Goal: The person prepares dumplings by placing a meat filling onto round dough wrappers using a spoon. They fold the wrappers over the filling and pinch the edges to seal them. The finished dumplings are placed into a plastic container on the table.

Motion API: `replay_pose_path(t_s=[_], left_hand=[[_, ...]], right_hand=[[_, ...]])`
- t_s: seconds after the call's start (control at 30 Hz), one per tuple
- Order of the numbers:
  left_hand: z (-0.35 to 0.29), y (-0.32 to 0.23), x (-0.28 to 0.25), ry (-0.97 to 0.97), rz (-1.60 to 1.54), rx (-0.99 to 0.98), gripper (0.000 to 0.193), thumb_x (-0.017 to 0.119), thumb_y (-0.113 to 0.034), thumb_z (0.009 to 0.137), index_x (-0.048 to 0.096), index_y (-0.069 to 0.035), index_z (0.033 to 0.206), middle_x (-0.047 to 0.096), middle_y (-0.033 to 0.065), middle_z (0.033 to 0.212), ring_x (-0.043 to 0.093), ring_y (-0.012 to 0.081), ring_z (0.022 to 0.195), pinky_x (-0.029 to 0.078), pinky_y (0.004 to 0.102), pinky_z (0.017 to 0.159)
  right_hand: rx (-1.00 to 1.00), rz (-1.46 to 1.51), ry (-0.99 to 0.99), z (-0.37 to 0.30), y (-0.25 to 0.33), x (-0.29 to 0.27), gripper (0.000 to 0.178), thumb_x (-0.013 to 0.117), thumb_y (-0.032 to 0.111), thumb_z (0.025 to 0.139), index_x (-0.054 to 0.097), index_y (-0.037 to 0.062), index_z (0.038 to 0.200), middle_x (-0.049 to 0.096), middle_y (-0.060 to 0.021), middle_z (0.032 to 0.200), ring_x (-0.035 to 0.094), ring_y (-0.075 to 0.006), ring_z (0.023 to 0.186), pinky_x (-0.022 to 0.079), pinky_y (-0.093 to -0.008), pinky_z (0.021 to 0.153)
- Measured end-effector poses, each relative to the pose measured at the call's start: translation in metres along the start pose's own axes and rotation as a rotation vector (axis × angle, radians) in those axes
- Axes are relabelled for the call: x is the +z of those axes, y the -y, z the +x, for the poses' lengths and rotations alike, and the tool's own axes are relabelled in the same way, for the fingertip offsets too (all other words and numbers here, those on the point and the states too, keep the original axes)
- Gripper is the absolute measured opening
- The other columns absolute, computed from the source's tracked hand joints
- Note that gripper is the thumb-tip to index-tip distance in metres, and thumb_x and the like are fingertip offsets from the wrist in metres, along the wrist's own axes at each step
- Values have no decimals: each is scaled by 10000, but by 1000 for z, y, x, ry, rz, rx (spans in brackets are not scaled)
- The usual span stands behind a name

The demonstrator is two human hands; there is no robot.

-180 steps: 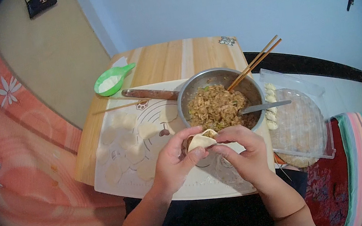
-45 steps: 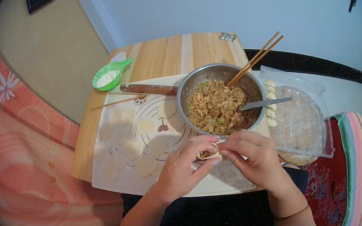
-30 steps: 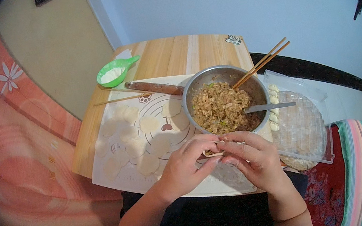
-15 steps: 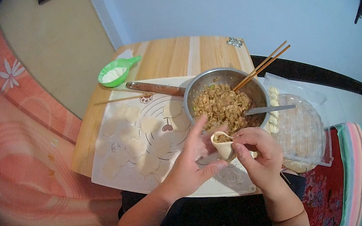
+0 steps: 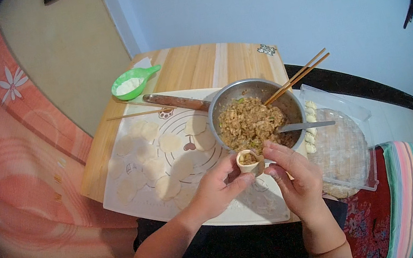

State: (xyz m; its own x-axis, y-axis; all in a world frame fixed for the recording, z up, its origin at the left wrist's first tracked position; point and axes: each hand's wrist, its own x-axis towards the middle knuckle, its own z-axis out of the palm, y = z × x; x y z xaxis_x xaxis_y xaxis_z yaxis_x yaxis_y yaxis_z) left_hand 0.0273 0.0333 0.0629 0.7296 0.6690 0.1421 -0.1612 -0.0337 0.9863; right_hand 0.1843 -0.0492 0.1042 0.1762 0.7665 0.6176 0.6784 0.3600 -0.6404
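My left hand [image 5: 219, 187] is closed on a dumpling [image 5: 247, 159], a pale dough wrapper curled round brown filling and still gaping at the top. Just to its right is my right hand [image 5: 300, 179], with thumb and fingers parted beside the dough; whether a fingertip touches it is hard to see. Directly beyond both hands stands a metal bowl [image 5: 299, 115] of chopped filling [image 5: 251, 122], with a flat-handled utensil [image 5: 305, 125] and chopsticks [image 5: 299, 75] stuck in it. Round dough wrappers [image 5: 170, 142] lie scattered on a white mat [image 5: 119, 187] to the left.
A rolling pin [image 5: 177, 101] rests against the bowl. A green scoop [image 5: 129, 91] of white flour and a loose chopstick [image 5: 135, 114] are at the far left. Right of the table, a clear plastic container [image 5: 372, 157] lies beside a row of finished dumplings [image 5: 310, 127].
My left fingers, spread before, have closed round the dumpling. My right hand's pinch on the wrapper has opened. The dumpling has shifted slightly left and its mouth looks rounder.
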Motion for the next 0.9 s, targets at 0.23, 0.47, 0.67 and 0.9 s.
replay_pose_path(t_s=[0.23,0.47,0.67,0.9], left_hand=[[0,-2,4,34,26,-15,357,575,-65,905,481,-25,1247,562,10,1117,535,94,1009,440,260,879],[0,0,0,134,33,-52,371,553,-105,928,458,-9,1273,562,36,1146,536,111,1063,435,265,919],[1,8,-1,149,-47,-60,354,548,-149,938,468,-23,1259,561,13,1103,534,92,1019,432,255,897],[1,7,-2,143,-68,-88,333,550,-168,940,482,-30,1235,556,2,1090,524,82,1009,431,252,880]], right_hand=[[-49,13,87,1,-9,0,287,693,12,730,673,51,1014,657,-135,1011,653,-285,876,528,-340,739],[-83,-41,115,-2,-8,-3,287,694,-16,706,675,45,986,661,-124,989,654,-280,858,530,-333,732],[-60,-35,80,-2,-6,-4,287,704,-32,693,674,40,970,664,-118,952,655,-271,841,534,-322,712],[139,110,34,-2,0,1,239,697,-22,738,654,26,968,663,-132,884,660,-257,788,526,-311,680]])
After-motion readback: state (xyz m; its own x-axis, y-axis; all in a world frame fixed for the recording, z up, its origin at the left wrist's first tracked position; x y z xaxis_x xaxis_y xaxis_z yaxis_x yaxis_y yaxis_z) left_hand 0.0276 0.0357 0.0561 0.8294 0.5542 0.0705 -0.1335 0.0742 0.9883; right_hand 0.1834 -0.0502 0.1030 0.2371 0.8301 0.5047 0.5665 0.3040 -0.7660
